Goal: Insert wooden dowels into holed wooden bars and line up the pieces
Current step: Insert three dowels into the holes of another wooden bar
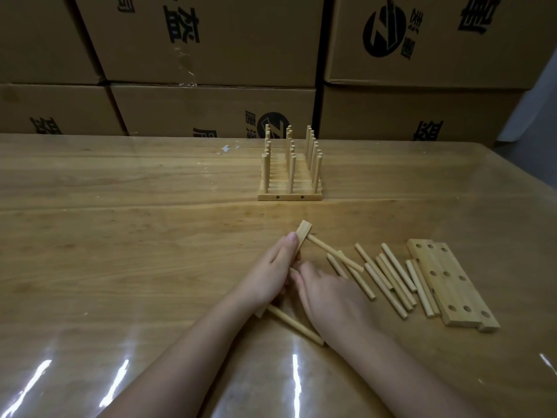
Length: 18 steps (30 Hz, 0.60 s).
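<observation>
While the left hand [271, 273] grips the bar [303, 235] on edge, holes facing right for loading, the right hand [328, 297] meets its middle, grasp hidden. At 3 o'clock, dowels [398, 267] and spare bars [452, 285] lie within reach; open table [120, 236] runs to the finished row [290, 197] at 12.

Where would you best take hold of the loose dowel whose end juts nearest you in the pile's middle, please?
Pinch that dowel across its near end, coming from above and the near side: it lies flat, that end is clear, and neighbouring dowels crowd its far half.
</observation>
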{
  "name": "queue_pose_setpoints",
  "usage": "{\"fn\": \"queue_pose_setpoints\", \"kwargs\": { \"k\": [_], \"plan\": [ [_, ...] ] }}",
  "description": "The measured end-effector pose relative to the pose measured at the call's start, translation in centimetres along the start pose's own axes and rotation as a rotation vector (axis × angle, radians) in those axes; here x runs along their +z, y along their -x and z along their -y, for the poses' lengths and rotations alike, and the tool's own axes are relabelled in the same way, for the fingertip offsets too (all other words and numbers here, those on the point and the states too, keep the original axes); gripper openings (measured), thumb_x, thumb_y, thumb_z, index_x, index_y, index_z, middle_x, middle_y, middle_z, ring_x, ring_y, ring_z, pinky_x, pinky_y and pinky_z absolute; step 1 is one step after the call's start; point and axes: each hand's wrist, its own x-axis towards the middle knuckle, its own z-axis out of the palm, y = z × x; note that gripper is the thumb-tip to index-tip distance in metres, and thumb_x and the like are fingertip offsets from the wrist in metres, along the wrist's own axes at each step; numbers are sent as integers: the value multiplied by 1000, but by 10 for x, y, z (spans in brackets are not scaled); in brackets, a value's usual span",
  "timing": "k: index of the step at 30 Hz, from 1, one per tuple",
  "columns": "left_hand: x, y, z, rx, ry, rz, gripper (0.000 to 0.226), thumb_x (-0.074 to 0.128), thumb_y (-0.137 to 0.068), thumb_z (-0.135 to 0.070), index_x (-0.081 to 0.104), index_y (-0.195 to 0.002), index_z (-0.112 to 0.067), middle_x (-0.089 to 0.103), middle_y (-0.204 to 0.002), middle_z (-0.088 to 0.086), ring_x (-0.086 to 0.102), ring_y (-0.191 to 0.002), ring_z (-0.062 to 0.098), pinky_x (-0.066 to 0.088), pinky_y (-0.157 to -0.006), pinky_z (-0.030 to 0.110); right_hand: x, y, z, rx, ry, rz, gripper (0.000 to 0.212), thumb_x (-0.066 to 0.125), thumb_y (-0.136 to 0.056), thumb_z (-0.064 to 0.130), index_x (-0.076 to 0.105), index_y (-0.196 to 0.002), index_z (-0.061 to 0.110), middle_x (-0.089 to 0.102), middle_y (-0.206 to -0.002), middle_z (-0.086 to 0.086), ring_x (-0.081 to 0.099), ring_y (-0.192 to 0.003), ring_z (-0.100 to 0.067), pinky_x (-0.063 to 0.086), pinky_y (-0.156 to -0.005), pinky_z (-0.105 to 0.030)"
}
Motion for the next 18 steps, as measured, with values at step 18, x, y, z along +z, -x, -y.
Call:
{"fn": "queue_pose_setpoints", "kwargs": {
  "k": [18],
  "plan": [
    [-8, 0, -3, -39, -185, 100, 34, 31, -98, -49, 53, -82, -28, 54, -66, -8, 48, -47, -4, 43, -48, 22, -13, 0, 7, 4, -55, -13, 33, 28, -96, 41, 55, -98, 21, 60, -90, 3, 62, -77, -18, 44, -57, -31]
  ]
}}
